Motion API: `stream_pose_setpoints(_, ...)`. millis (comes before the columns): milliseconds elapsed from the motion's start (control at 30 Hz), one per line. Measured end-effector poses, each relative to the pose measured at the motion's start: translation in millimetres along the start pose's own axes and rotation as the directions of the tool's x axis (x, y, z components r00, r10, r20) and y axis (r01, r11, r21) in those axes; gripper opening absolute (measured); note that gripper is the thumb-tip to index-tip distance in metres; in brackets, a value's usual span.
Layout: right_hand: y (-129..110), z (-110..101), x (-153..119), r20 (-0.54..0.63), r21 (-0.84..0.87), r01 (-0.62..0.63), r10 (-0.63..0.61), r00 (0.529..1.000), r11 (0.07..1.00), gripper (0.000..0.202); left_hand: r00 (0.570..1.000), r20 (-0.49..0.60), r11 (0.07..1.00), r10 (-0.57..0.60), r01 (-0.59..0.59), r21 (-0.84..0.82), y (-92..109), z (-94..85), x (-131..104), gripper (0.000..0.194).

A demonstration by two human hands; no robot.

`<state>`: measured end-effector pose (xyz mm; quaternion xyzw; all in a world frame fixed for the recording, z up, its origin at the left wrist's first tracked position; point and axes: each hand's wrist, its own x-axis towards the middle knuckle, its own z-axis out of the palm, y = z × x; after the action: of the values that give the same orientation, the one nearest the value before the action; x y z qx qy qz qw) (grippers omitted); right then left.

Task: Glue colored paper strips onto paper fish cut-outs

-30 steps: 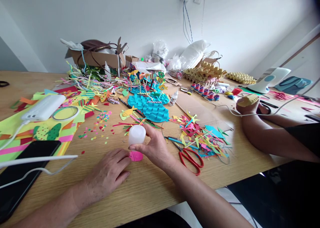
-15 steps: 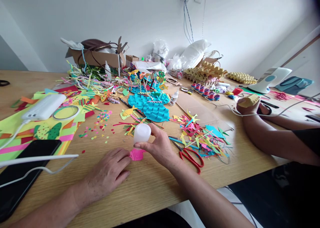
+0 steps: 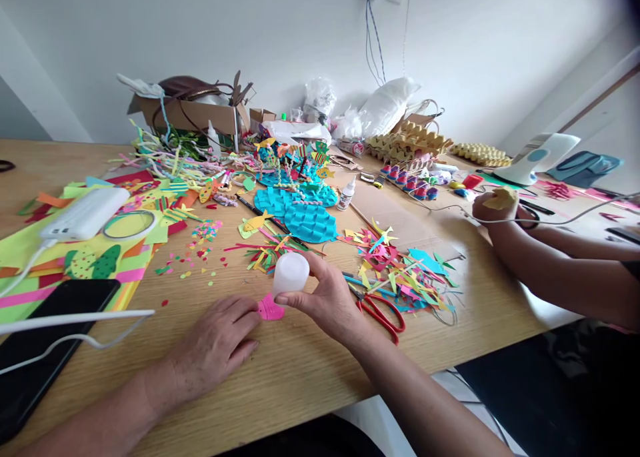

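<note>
My right hand (image 3: 327,300) is closed round a white plastic bottle (image 3: 290,273), tilted with its rounded base toward me. Its tip is hidden behind the bottle and my fingers. Just below lies a small bright pink paper cut-out (image 3: 271,309) with lines marked on it; my thumb and the bottle hang over its right side. My left hand (image 3: 217,333) lies palm down on the wooden table, fingers stretched out and thumb apart, fingertips at the cut-out's left edge. Red-handled scissors (image 3: 383,317) rest right of my right hand, beside colourful paper scraps (image 3: 400,270).
A blue layered paper piece (image 3: 310,220) stands mid-table with yellow paper fish near it. A small glue bottle (image 3: 346,195) is beside it. Left are a white power bank (image 3: 85,213) and a black phone (image 3: 47,350). At right, a co-worker's hand (image 3: 493,207) holds a yellowish carton piece.
My right hand and the bottle have shifted slightly right, away from my left hand, uncovering more around the pink cut-out. The co-worker's carton piece has turned. My left hand stays in place.
</note>
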<state>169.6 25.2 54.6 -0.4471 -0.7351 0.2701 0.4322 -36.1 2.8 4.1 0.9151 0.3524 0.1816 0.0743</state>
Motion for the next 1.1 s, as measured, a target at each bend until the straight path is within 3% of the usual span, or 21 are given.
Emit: stream_pose_setpoints(1100, -7.2, 11.4, 3.0, 0.062, 0.002, -0.028, 0.028, 0.998, 1.0, 0.036, 1.0, 0.022, 1.0, -0.008, 0.008, -0.006, -0.2, 0.4, 0.2, 0.024)
